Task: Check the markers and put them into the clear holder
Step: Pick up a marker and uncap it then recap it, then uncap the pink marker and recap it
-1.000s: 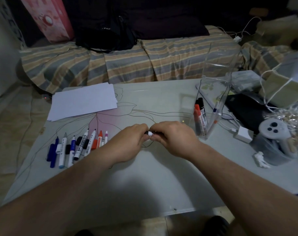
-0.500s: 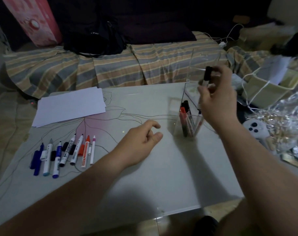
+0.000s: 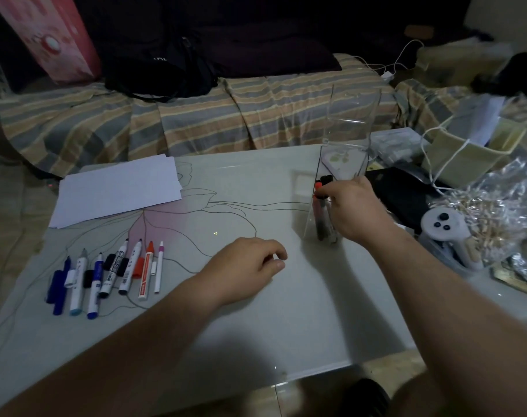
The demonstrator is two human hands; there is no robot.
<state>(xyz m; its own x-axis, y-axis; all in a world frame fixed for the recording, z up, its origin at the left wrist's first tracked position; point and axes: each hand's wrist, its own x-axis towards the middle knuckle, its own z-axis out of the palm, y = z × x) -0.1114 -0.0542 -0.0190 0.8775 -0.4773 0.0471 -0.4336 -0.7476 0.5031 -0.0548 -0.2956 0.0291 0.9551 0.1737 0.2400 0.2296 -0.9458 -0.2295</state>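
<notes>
My right hand (image 3: 354, 210) is down at the holder (image 3: 337, 188), fingers among the upright markers inside; whether they pinch one or have let go, I cannot tell. My left hand (image 3: 250, 266) rests loosely curled and empty, nearer the row of markers (image 3: 111, 273) lying to its left, long axes pointing away from me.

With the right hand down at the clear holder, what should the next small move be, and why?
Probably reach the left hand to the row of uncapped markers on the table and pick up one. It hovers empty, fingers loosely curled, while the right hand is at the clear holder, where several markers already stand, so the next check is due.
</notes>
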